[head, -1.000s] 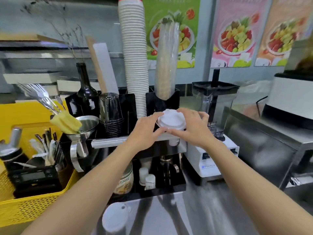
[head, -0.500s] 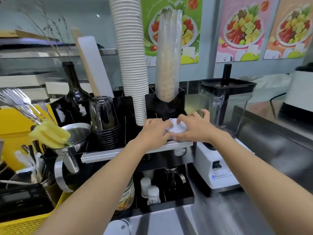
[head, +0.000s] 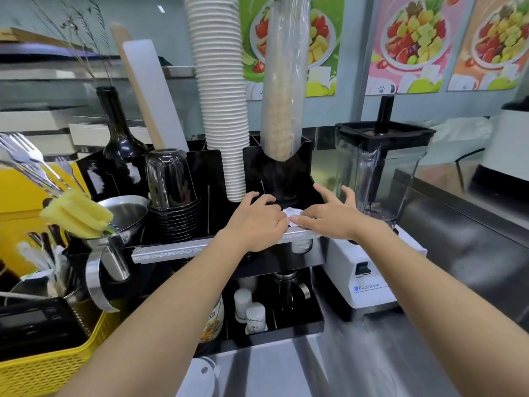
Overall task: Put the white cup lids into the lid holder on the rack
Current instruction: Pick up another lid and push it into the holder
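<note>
Both hands press a stack of white cup lids point(head: 292, 214) down into the lid holder point(head: 300, 245) at the right end of the rack point(head: 200, 247), just behind its metal front rail. The left hand point(head: 257, 222) curls over the stack's left side with fingers bent against it; the right hand point(head: 329, 217) lies flat, fingers spread apart, thumb on the lids. Only a small white domed patch shows between the hands. Next, I judge, comes releasing and fetching the lid point(head: 200, 376) at the counter's near edge.

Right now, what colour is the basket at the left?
Yellow basket, seen in the head view.
</note>
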{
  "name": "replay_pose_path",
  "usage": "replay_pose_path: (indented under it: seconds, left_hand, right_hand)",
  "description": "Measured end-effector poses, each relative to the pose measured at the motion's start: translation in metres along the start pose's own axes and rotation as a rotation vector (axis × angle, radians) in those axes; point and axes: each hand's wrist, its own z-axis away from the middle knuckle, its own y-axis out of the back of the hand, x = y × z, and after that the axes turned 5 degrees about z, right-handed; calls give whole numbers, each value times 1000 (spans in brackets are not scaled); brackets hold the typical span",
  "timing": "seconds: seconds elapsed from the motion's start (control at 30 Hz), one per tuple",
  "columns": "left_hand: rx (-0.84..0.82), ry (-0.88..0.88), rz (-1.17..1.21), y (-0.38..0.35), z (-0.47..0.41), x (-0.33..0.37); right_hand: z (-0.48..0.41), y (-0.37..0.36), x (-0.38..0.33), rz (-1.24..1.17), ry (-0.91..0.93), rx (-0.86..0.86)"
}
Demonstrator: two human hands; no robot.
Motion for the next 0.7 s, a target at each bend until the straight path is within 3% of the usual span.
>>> replay_pose_path:
  seconds: [0.1, 0.17, 0.27, 0.4, 0.5, 0.7]
  left_hand:
    - [77, 3, 16, -2, 7, 4]
    - [234, -4, 28, -4, 18, 6]
    - [497, -8, 94, -8, 51, 5]
    - [559, 75, 174, -18, 112, -4]
    - [519, 172, 196, -31, 158, -11]
    - [386, 350, 208, -73, 227, -20]
  right_hand:
    - [9, 2, -5, 51, -5, 69]
    - [17, 0, -7, 106, -9, 222]
    - [31, -10, -14, -9, 14, 537]
    - [50, -37, -41, -125, 113, 779]
    - [63, -66, -69, -181, 189, 774]
    - [79, -136, -121, -229, 294, 493]
